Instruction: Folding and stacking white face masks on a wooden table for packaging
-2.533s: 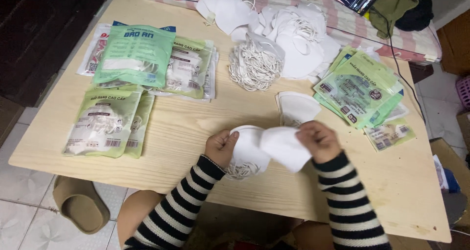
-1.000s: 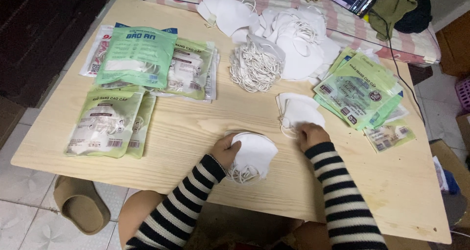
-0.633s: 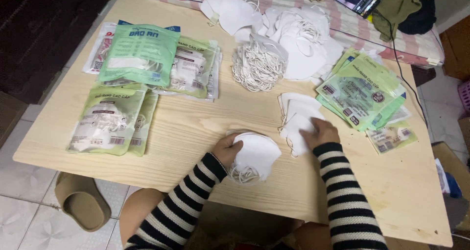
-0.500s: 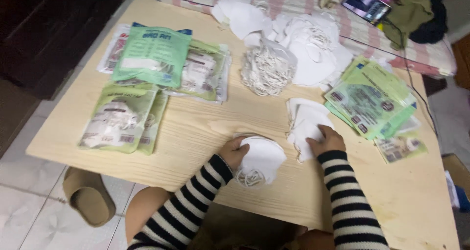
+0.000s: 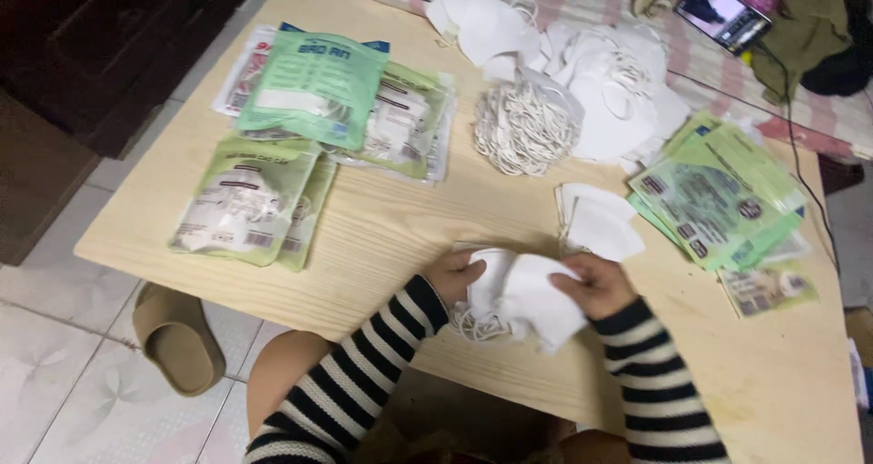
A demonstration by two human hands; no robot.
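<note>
Fingers of left hand [image 5: 452, 273] and right hand [image 5: 593, 284] pinch 1 white mask [image 5: 527, 293] at near tabletop [image 5: 400, 237] edge; judgement: grip both edges evenly, clear of the elastic.

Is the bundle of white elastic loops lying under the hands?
No, the bundle of white elastic loops lies farther up the table, apart from both hands.

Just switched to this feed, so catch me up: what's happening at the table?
A person in striped sleeves sits at a wooden table, both hands on white masks near its front edge. The left hand steadies one side, the right hand grips the other. A small mask stack lies just beyond, with elastic loops, loose masks, green packets and empty green bags around.
</note>
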